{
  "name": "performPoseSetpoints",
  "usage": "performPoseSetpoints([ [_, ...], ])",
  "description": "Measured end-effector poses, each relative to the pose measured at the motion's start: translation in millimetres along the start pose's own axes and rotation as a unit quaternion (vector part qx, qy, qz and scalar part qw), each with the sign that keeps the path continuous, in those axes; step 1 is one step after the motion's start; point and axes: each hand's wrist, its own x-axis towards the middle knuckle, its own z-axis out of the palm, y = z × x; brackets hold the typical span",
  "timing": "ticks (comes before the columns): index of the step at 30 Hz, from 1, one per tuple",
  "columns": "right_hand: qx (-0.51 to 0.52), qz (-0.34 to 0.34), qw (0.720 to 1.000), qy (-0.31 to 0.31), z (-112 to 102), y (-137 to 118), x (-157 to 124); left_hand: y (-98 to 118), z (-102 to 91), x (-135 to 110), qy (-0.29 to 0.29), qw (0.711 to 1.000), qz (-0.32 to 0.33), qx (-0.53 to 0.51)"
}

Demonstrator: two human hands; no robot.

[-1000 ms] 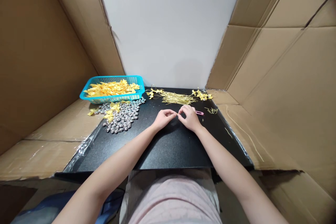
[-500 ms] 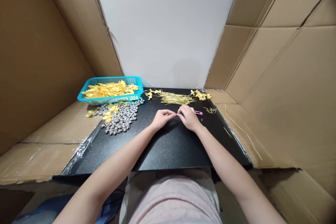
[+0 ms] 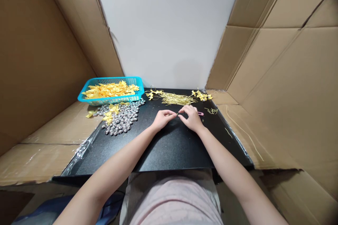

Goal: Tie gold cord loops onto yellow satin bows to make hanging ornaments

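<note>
Over the middle of the black table, my left hand point(image 3: 163, 119) is closed in a pinch, thumb against forefinger. Facing it, my right hand point(image 3: 192, 119) has its thumb and forefinger drawn together at the left hand's fingertips. Whatever small thing lies between the fingertips is too tiny to make out. A pink looped object point(image 3: 201, 114) sticks out from behind the right hand, which hides the rest of it. Just beyond the hands lies a bundle of gold cords point(image 3: 175, 98).
At the left stands a blue basket point(image 3: 139, 93) of yellow ribbon pieces point(image 3: 112, 89). Silver beads point(image 3: 123, 121) spread before it, some yellow pieces among them. Yellow bows on cord point(image 3: 202, 95) lie at the back right, near cord scraps point(image 3: 212, 111). Cardboard walls point(image 3: 285, 77) flank the black table point(image 3: 171, 151).
My right hand has shifted slightly right, and its thumb and forefinger now curve with a wider gap behind the tips. My left hand stays in place.
</note>
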Motion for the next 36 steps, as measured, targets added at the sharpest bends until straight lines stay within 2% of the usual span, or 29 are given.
performPoseSetpoints([
  [6,0.02,0.035,0.999,0.021,11.6,4.0,-0.8,-1.0,-0.4,1.5,0.003,1.0,-0.012,0.016],
  [15,0.062,0.062,0.996,-0.011,29.2,16.4,0.2,-2.3,-1.4,2.0,-0.003,1.0,0.005,-0.002],
  [27,0.071,0.055,0.995,0.042,29.4,14.4,-2.9,-2.5,-1.8,2.7,0.0,0.999,0.014,-0.028],
  [36,0.074,0.05,0.995,0.039,29.3,5.9,-3.6,0.7,-2.7,1.1,-0.002,0.999,0.015,-0.034],
])
